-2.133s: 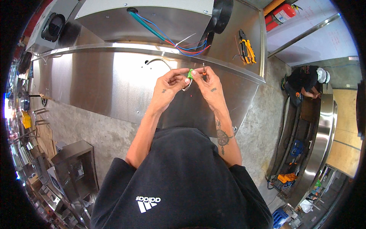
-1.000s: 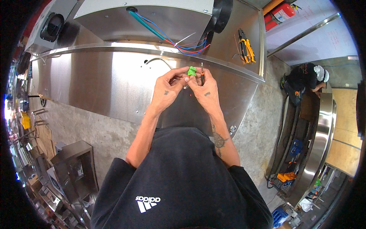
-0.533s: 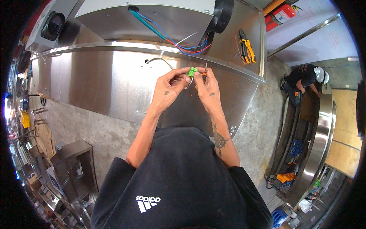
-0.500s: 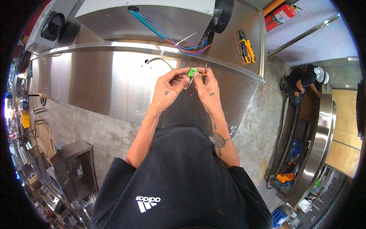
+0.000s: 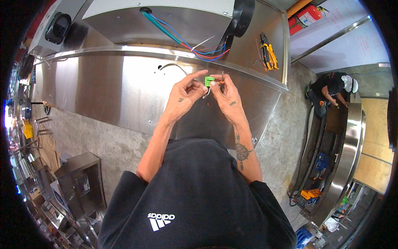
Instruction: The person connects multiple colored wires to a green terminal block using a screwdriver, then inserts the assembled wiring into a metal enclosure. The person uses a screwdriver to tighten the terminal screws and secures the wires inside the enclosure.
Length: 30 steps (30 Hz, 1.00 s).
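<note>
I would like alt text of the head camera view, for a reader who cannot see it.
A person's right hand grips a small green connector and a thin tool above a steel panel; the left hand is at the connector's edge, index finger extended. Beyond lie coloured wires and yellow-handled pliers; at right, another person bends forward.

Black shirt (image 5: 199, 178) front: a white brand logo (image 5: 161, 222), lettering over slanted bars, turned upside down to the view, on the wearer's left side of the chest.
Fire extinguisher (image 5: 294, 27): a pale label (image 5: 307, 18) around the middle of the red cylinder, its print too small to read.
White panel (image 5: 327, 35): faint red marks toward its right edge, illegible.
Co-worker's dark shirt (image 5: 322, 86): small lettering on the back near the upper edge, too blurred to read.
</note>
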Motion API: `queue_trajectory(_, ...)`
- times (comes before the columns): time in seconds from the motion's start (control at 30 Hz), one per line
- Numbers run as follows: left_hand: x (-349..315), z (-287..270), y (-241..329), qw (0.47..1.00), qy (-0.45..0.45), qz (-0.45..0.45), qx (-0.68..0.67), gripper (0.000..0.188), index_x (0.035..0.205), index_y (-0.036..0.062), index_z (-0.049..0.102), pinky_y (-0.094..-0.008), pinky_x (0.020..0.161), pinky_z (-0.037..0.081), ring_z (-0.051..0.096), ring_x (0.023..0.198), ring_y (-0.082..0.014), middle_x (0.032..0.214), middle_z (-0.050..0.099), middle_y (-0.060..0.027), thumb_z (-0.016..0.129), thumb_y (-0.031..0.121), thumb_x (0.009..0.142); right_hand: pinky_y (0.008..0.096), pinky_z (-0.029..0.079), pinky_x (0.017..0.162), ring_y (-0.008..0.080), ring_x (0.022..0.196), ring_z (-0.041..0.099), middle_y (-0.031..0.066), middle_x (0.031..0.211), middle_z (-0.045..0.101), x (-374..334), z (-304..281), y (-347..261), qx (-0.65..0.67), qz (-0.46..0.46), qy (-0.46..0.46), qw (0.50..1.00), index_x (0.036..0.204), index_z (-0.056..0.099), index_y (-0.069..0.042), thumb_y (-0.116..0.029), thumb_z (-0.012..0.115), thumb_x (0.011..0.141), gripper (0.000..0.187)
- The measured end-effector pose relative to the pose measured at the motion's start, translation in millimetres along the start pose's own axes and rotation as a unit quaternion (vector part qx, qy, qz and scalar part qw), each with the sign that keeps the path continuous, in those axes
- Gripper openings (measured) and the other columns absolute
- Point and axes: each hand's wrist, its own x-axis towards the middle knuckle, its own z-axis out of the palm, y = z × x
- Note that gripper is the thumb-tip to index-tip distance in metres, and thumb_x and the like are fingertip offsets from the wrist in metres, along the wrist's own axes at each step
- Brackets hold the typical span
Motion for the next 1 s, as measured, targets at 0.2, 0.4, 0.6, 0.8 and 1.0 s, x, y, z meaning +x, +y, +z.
queue_trajectory(0.2, 2.9, -4.0, -10.1, 1.0, -0.024, -0.005, 0.018, 0.044, 0.15, 0.0058, 0.067, -0.027, 0.086, 0.055, 0.065, 0.09, -0.0081, 0.1, 0.071, 0.0012, 0.075, 0.011, 0.107, 0.0287, 0.048, 0.081, 0.0102, 0.088, 0.055, 0.0034, 0.106, 0.07, -1.9, -4.5, -2.1, -0.029, 0.007, 0.034, 0.999, 0.135, 0.065, -0.001, -0.022, 0.066, 0.114, 0.03)
queue_trajectory(0.4, 4.0, -5.8, -10.1, 0.999, -0.007, 0.039, 0.014, 0.043, 0.151, 0.0061, 0.065, -0.0257, 0.087, 0.053, 0.063, 0.094, -0.007, 0.108, 0.068, 0.0016, 0.072, 0.01, 0.109, 0.0357, 0.055, 0.085, 0.0198, 0.091, 0.067, 0.0114, 0.104, 0.073, -20.4, -9.0, -10.4, -0.139, -0.046, 0.081, 0.986, 0.136, 0.065, -0.001, -0.018, 0.062, 0.115, 0.027)
queue_trajectory(0.6, -0.8, 1.3, 3.0, 0.998, -0.009, 0.04, 0.043, 0.043, 0.15, 0.0055, 0.065, -0.0251, 0.091, 0.052, 0.06, 0.096, -0.0071, 0.106, 0.065, 0.0027, 0.071, 0.01, 0.109, 0.0364, 0.059, 0.081, 0.0259, 0.093, 0.073, 0.0149, 0.113, 0.07, -32.2, -7.4, -17.9, -0.271, -0.228, 0.076, 0.932, 0.126, 0.071, -0.001, -0.007, 0.068, 0.11, 0.018)
queue_trajectory(0.8, -0.6, 2.1, 1.7, 0.995, 0.0, 0.066, 0.072, 0.041, 0.15, 0.0057, 0.066, -0.0275, 0.093, 0.053, 0.061, 0.097, -0.0091, 0.105, 0.065, 0.0014, 0.07, 0.008, 0.108, 0.0389, 0.06, 0.081, 0.0284, 0.095, 0.072, 0.0151, 0.113, 0.069, -35.0, -3.9, -23.4, -0.284, -0.247, 0.084, 0.923, 0.123, 0.073, -0.001, -0.003, 0.071, 0.105, 0.018)
queue_trajectory(1.0, -0.6, 4.1, 2.9, 0.977, 0.014, 0.13, 0.166, 0.042, 0.146, 0.0066, 0.069, -0.0324, 0.093, 0.056, 0.065, 0.097, -0.0136, 0.104, 0.068, -0.0039, 0.071, 0.004, 0.105, 0.0436, 0.057, 0.089, 0.0347, 0.104, 0.068, 0.0155, 0.112, 0.067, -37.2, -2.5, -30.5, -0.312, -0.276, 0.087, 0.905, 0.121, 0.073, 0.0, 0.003, 0.073, 0.098, 0.023)
